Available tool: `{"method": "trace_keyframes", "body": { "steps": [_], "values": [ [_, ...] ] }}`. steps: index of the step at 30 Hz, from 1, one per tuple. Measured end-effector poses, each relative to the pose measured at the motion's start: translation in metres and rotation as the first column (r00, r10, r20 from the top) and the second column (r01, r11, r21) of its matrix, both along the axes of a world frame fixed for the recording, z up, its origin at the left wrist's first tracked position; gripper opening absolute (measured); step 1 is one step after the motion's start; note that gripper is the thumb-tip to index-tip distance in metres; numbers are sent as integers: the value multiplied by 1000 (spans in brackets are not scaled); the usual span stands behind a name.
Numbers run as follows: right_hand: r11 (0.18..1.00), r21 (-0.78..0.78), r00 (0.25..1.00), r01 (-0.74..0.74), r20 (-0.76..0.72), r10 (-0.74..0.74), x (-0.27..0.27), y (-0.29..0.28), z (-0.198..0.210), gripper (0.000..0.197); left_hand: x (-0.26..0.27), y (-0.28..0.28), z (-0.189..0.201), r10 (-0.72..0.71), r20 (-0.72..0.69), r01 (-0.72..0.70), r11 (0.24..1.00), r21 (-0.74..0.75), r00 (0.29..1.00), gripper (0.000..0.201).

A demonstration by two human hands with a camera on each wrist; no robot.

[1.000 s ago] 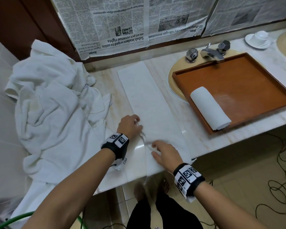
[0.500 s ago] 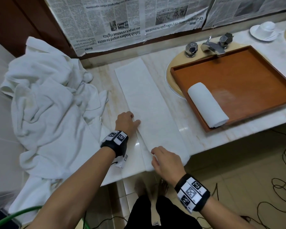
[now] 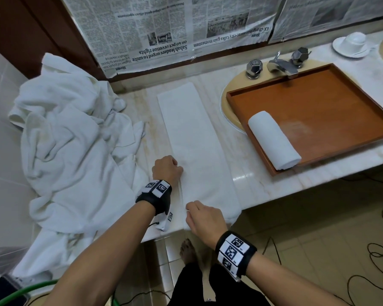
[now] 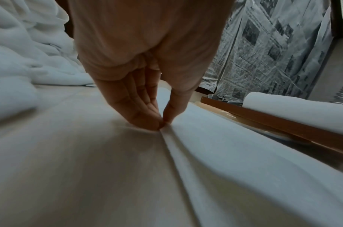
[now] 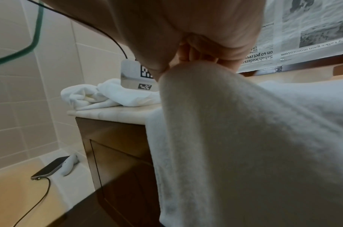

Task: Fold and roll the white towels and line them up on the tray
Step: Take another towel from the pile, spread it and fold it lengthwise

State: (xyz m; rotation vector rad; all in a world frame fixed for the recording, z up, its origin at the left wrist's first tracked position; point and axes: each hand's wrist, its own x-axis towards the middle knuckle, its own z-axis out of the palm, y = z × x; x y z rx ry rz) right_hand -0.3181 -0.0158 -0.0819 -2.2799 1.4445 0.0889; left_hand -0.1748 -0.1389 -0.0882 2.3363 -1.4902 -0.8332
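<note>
The folded towel (image 3: 195, 146) is laid out as a long narrow strip on the marble tabletop (image 3: 259, 180), running from the near edge toward the far wall, with its near end hanging a bit over the lip. The left hand (image 3: 167, 168) is pinching the strip's left edge between thumb and fingertips; the left wrist view shows that clearly, with a little ridge of cloth running back from the pinch. The right hand (image 3: 205, 218) has its fingers curled round the same edge down at the near end, cloth bunched under the thumb. My guess is they're tugging that long edge straight so the layers line up before the roll starts.

One rolled towel (image 3: 273, 140) already sits along the left side of the wooden tray (image 3: 332, 111), which rests over the sink to the right. Makes sense, since it leaves the rest of the tray free for the row. The heap of loose towels (image 3: 71, 155) is piled on the left, close enough to grab.

Versus a second ago, the left hand has slid a bit farther up the edge, the right one has dropped back toward the near lip, and the lifted bit of cloth between them has settled flat.
</note>
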Motion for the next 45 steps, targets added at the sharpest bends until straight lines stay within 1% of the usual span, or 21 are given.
{"method": "trace_keyframes", "body": {
  "steps": [2, 3, 4, 5, 7, 9, 13, 15, 18, 19, 21, 23, 24, 26, 28, 31, 34, 36, 39, 42, 45],
  "values": [
    [1000, 4, 998, 8, 59, -8, 6, 0, 6, 21, -1, 0, 2, 23, 4, -23, 1000, 9, 1000, 18],
    [1000, -24, 999, 2, 46, -1, 8, 1, 7, 22, -1, 0, 3, 31, 0, -31, 999, 13, 1000, 18],
    [1000, -5, 998, -29, 56, 29, 9, 3, 6, 19, 0, -1, 3, 37, -5, -37, 999, 15, 999, 18],
    [999, 24, 997, -45, 60, 44, 9, 5, 3, 22, 1, -1, 3, 41, -12, -41, 999, 17, 999, 18],
    [987, 115, 993, -112, 49, 107, 6, 14, -2, 37, 1, -1, 5, 35, -27, -35, 999, 18, 999, 18],
    [983, 130, 991, -130, 44, 125, 0, 20, -5, 47, 2, -1, 5, 22, -52, -21, 1000, 15, 998, 19],
    [965, 215, 988, -152, 58, 143, -9, 28, -10, 51, 1, 0, 9, -4, -62, 6, 1000, 24, 998, 26],
    [943, 272, 981, -189, 103, 167, -17, 29, -9, 56, 0, 0, 8, -20, -67, 21, 1000, 16, 998, 27],
    [911, 300, 958, -281, 135, 251, -32, 24, 2, 48, 3, 1, 6, -52, -90, 52, 999, -2, 995, 28],
    [925, 283, 963, -255, 160, 217, -37, 19, 7, 46, 4, 1, 5, -69, -88, 68, 998, -17, 994, 28],
    [970, 214, 968, -114, 243, 60, -49, 1, 15, 43, 8, 0, 0, -113, -62, 109, 993, -54, 992, 30],
    [994, 106, 957, 20, 286, -50, -60, -30, 19, 39, 13, -1, -4, -178, -33, 176, 982, -72, 983, 39],
    [998, 35, 956, 59, 285, -67, -65, -47, 18, 39, 15, -2, -7, -225, -4, 225, 972, -64, 974, 45],
    [995, -73, 971, 68, 235, -49, -73, -82, 13, 43, 20, -1, -9, -333, 125, 338, 941, -19, 934, 52],
    [997, -63, 990, 40, 135, -31, -74, -111, 9, 50, 23, -3, -11, -416, 224, 424, 905, 11, 881, 58],
    [999, -36, 999, -32, 15, 32, -69, -143, 4, 69, 25, -11, -11, -437, 238, 443, 896, 32, 867, 65],
    [996, -8, 992, -89, -91, 88, -58, -165, -5, 83, 22, -24, -15, -476, 247, 473, 878, 73, 844, 60],
    [996, 6, 986, -85, -140, 85, -52, -178, -12, 94, 22, -33, -22, -515, 220, 499, 857, 130, 828, 61],
    [999, 5, 984, -51, -173, 52, -45, -197, -22, 112, 24, -45, -29, -555, 244, 519, 831, 199, 795, 62],
    [999, 19, 988, -39, -151, 42, -36, -219, -27, 123, 29, -62, -31, -520, 242, 482, 853, 203, 819, 62],
    [998, 37, 990, -57, -128, 61, -27, -250, -29, 114, 33, -83, -34, -460, 249, 421, 886, 195, 852, 73]
  ]
}}
